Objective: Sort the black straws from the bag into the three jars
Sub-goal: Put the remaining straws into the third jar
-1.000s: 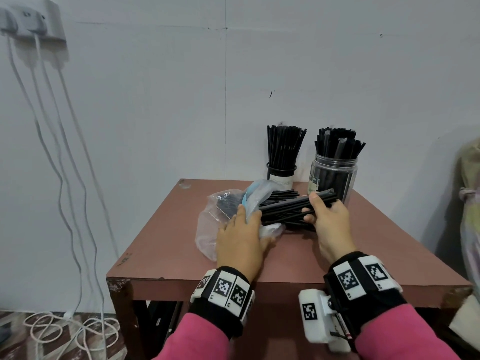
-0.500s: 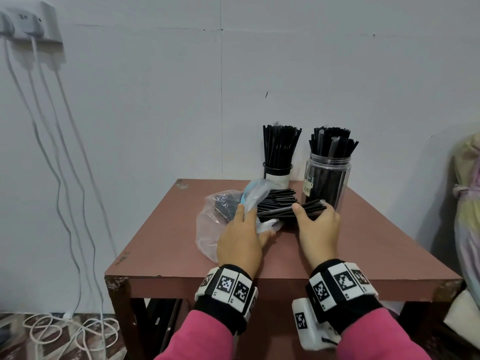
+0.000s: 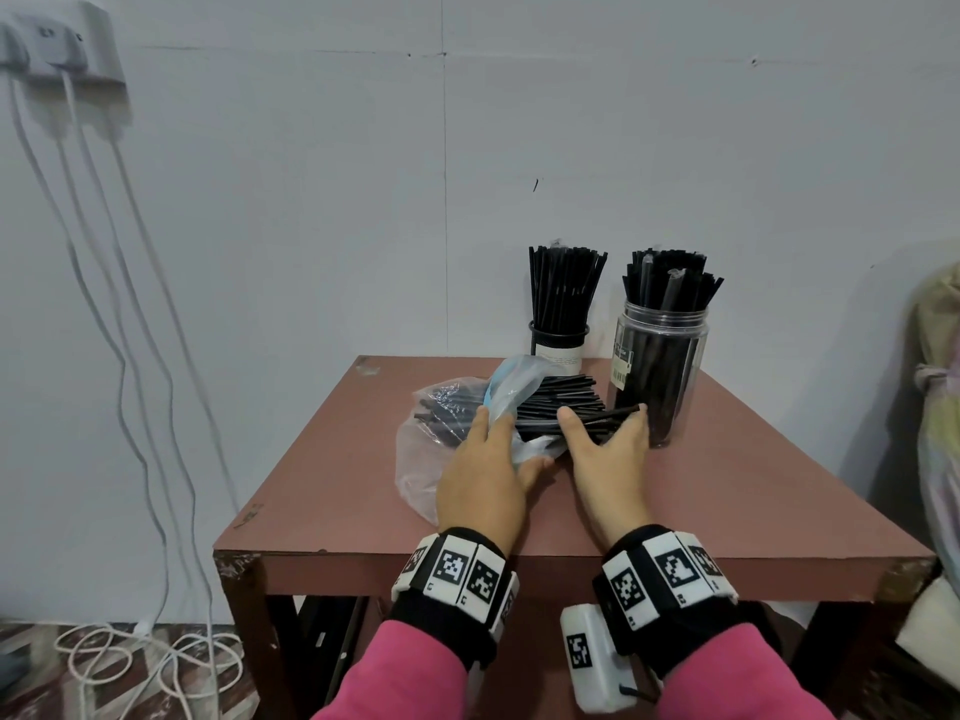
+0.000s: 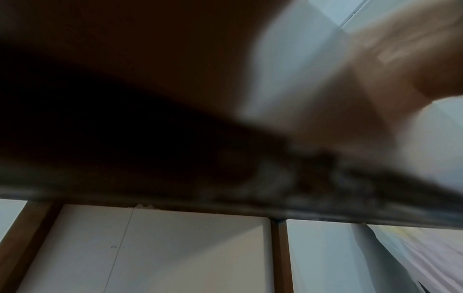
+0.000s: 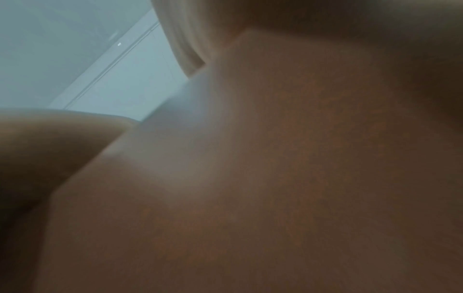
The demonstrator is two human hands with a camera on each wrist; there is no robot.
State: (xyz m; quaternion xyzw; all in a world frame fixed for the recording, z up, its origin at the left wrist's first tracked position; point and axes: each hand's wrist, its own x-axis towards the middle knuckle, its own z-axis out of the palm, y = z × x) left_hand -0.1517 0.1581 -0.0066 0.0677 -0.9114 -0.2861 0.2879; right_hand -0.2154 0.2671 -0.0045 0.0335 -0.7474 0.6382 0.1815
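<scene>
Left hand: flat, pinning bag to desk. Right hand: grip clamped on straws, drawing them out for jars.

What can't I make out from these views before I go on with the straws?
- Third jar: none visible in the head view; only the black-rimmed jar and clear jar show.
- Right hand grip on the straw bundle: fingers' undersides hidden by the hand; right wrist view is blurred skin.
- Left hand on the bag: left wrist view dark and blurred.
- Straw count inside the bag: film too cloudy.
</scene>
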